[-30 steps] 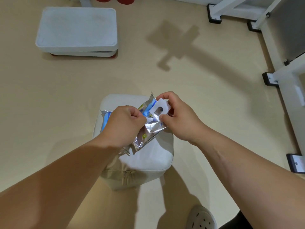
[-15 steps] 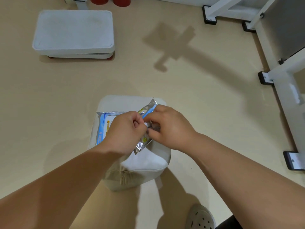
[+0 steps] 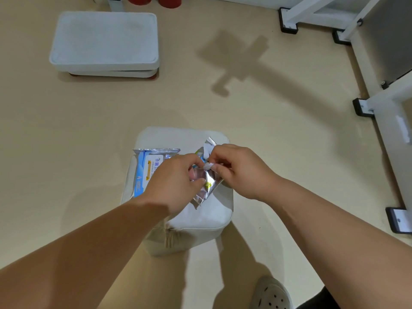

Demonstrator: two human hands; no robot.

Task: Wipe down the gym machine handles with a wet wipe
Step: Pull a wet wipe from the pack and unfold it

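The left hand grips the wipe packet on the padded stool. The right hand, a second ago peeling the packet open, now pinches the white tip of a wet wipe at the opening. Extraction is likely beginning; the machine frame waits beyond, handles unseen.

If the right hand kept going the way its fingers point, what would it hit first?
Probably the left hand: the right hand points leftward at it, pinching a white wipe at the wipes pack.
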